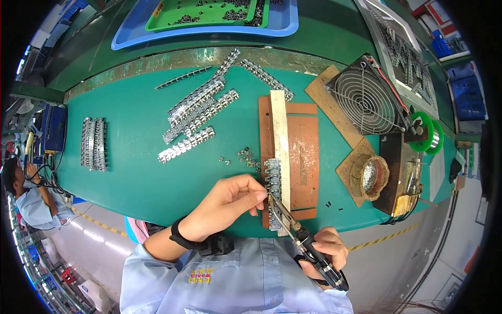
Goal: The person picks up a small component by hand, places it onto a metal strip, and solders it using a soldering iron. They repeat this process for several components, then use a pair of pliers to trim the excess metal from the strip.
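My right hand [329, 251] grips a soldering iron [308, 243] by its black handle, the metal tip slanting up and left. That tip meets a strip of small metal connector parts [273, 175], which lies along a pale straight bar [280, 125] on a reddish-brown fixture board [304, 152]. From the left, my left hand [222, 204] reaches to the same strip, thumb and forefinger pinched beside the iron's tip. Whatever those fingers hold is too small to make out. A scatter of tiny metal pieces [246, 156] lies on the green mat just beyond my left hand.
Further strips [196, 104] lie at the back left, with a stacked group [94, 144] at far left. A fan [363, 94], solder spool [426, 133] and round cup [374, 177] stand right. Behind is a blue tray [204, 35]. Another person [39, 199] sits far left.
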`<state>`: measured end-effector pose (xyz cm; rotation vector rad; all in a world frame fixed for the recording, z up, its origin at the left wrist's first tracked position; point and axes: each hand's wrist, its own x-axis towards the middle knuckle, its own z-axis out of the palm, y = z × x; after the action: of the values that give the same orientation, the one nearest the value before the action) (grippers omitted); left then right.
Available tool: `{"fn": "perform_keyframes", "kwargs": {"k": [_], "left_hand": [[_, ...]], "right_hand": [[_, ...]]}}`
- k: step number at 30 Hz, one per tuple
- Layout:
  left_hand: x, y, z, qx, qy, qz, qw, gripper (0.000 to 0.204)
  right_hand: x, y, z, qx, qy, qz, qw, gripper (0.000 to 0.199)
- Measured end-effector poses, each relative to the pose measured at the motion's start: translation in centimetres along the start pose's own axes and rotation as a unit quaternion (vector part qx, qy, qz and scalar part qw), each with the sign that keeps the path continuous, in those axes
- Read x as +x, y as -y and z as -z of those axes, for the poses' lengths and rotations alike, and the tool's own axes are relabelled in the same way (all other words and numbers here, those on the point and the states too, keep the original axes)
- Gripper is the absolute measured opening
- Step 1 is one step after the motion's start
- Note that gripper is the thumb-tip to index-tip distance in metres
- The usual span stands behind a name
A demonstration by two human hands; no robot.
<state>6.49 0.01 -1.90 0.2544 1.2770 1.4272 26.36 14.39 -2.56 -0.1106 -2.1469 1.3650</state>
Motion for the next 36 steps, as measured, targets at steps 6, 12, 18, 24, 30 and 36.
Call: {"fn": "perform_keyframes", "kwargs": {"k": [6,12,18,24,30,36], "left_hand": [[-0.1,-0.2,-0.2,0.001,-0.008,0.005,1.000,0.010],[0.0,-0.3,-0.3,0.007,-0.008,0.006,1.000,0.010],[-0.1,-0.2,-0.3,0.010,-0.017,0.008,1.000,0.011],[-0.1,-0.1,-0.2,0.021,-0.019,0.003,1.000,0.012],[-0.1,-0.2,-0.3,0.027,-0.015,0.007,0.999,0.015],[-0.2,-0.4,-0.6,0.025,-0.036,0.010,0.999,0.010]], "right_hand": [[0.0,0.1,0.1,0.000,-0.001,0.002,1.000,0.044],[-0.3,0.2,0.1,0.010,-0.024,0.008,1.000,0.043],[0.0,0.2,0.0,0.006,-0.009,0.007,1.000,0.042],[-0.8,0.2,0.3,0.002,0.013,-0.014,1.000,0.045],[-0.5,0.4,0.5,-0.009,0.029,-0.005,1.000,0.045],[-0.8,-0.7,0.2,0.037,-0.039,0.012,0.998,0.046]]}}
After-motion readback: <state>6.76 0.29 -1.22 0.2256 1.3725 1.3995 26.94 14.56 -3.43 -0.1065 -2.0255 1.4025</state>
